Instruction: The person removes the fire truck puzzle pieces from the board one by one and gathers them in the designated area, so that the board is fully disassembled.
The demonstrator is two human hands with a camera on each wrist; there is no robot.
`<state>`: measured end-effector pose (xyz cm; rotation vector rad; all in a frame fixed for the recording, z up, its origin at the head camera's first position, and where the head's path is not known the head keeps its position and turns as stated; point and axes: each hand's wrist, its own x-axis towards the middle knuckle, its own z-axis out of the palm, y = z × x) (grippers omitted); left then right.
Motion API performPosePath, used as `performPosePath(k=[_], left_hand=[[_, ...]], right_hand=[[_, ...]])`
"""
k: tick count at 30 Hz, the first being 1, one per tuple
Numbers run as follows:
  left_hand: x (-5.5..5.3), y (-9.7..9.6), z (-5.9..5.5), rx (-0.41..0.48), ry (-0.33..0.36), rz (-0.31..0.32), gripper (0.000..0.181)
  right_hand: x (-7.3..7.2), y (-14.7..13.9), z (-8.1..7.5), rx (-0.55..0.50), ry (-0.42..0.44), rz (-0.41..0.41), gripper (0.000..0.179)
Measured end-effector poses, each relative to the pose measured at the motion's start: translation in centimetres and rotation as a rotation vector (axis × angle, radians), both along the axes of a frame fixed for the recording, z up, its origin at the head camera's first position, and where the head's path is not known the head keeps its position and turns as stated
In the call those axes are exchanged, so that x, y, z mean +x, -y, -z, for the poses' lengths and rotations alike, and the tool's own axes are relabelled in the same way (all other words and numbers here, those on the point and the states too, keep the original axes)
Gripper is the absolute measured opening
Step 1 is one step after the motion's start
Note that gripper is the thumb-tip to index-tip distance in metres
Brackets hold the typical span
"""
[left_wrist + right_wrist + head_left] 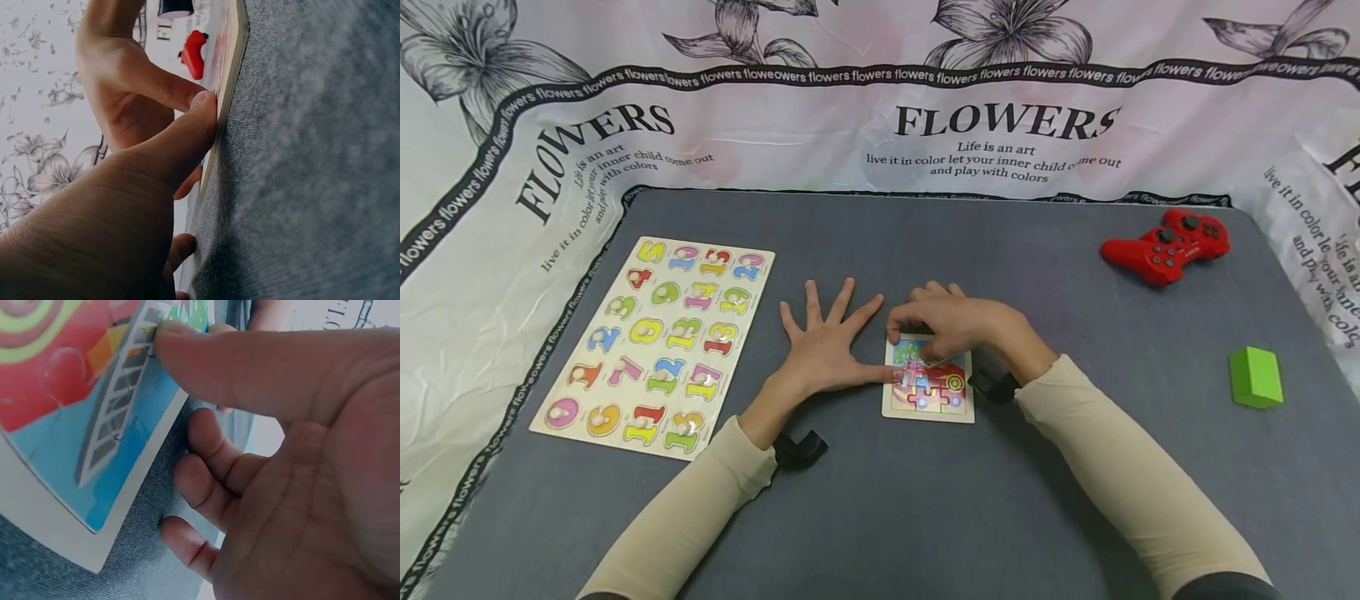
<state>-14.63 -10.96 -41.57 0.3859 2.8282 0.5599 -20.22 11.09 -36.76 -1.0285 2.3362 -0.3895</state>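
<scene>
A small jigsaw puzzle [925,403] in a pale frame lies flat before me, with a red, blue and green picture including a grey ladder [119,400]. My left hand [823,354] is spread on the table with straight fingers. Its thumb touches the puzzle's left border. From the far right, my right hand [958,321] arches over the puzzle. Its straight thumb [219,369] presses on the picture near the ladder's upper end. Loosely bent fingers [203,481] lie beyond the puzzle's edge, while the index finger is mostly hidden behind the thumb.
On the left lies a number peg board [647,358] with several colourful numbers. A red game controller [1167,247] is at the back right, and a green block [1255,377] stands closer on the right. Flower-print cloth [820,133] surrounds the grey table [880,517].
</scene>
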Motion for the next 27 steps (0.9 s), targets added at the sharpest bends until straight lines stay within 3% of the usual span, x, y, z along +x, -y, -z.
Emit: performPosePath(k=[15,27], left_hand=[[-0.2,0.1,0.0,-0.005,-0.001,-0.016,0.115],[-0.1,0.0,0.1,0.008,0.002,-0.016,0.114]], right_hand=[[-1.1,1.3,-0.9,0.072,0.048,-0.054,0.032],[-0.7,0.8,-0.2,-0.029,0.091,-0.024,0.033]])
